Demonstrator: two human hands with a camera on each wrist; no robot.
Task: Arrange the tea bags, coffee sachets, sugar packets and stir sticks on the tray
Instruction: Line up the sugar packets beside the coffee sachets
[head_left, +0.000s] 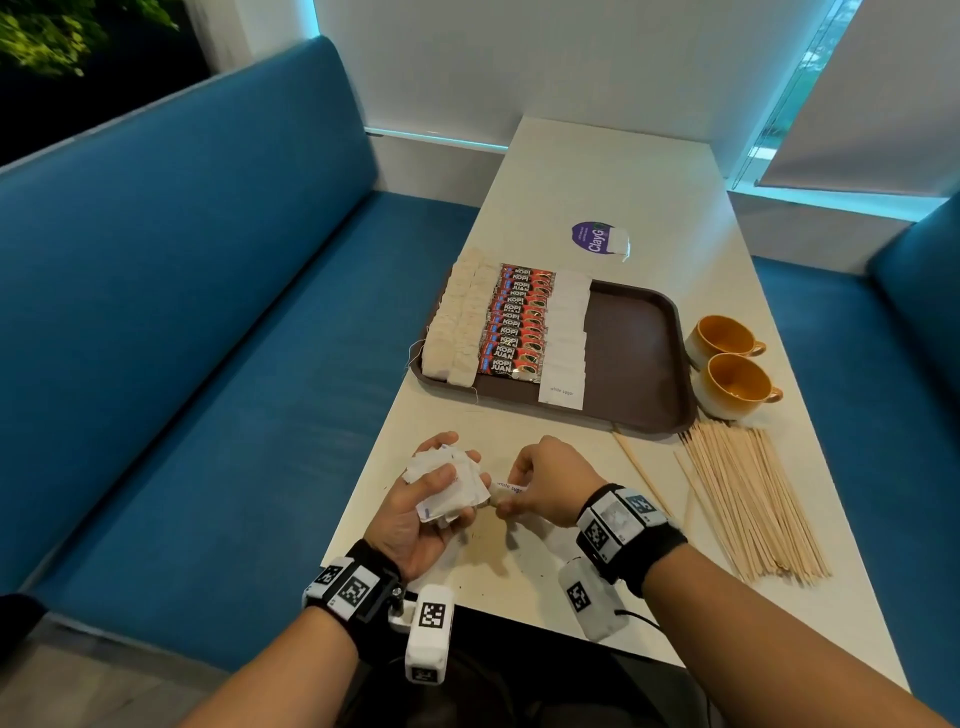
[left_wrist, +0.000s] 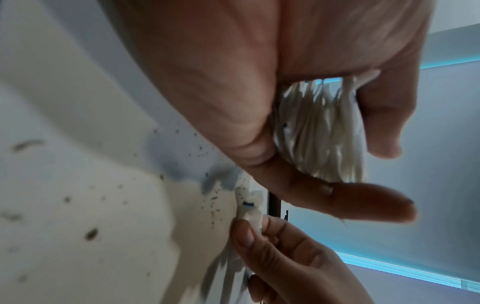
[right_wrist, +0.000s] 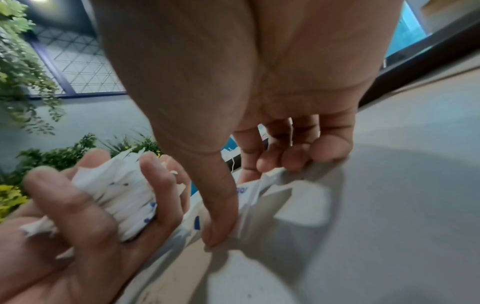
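Note:
My left hand (head_left: 431, 499) grips a stack of white sugar packets (head_left: 447, 483) above the near table; the same stack (left_wrist: 319, 131) shows edge-on between thumb and fingers. My right hand (head_left: 540, 488) pinches one or more white sugar packets (head_left: 506, 488) on the tabletop beside it, thumb and fingertips on the packet (right_wrist: 249, 197). The brown tray (head_left: 634, 343) holds rows of tea bags (head_left: 457, 322), red coffee sachets (head_left: 517, 322) and sugar packets (head_left: 566, 332). Wooden stir sticks (head_left: 748, 499) lie loose on the table to the right.
Two orange-lined cups (head_left: 727, 364) stand right of the tray. A purple round label (head_left: 597, 239) lies beyond the tray. The right half of the tray is bare. A blue bench (head_left: 208, 312) runs along the table's left side.

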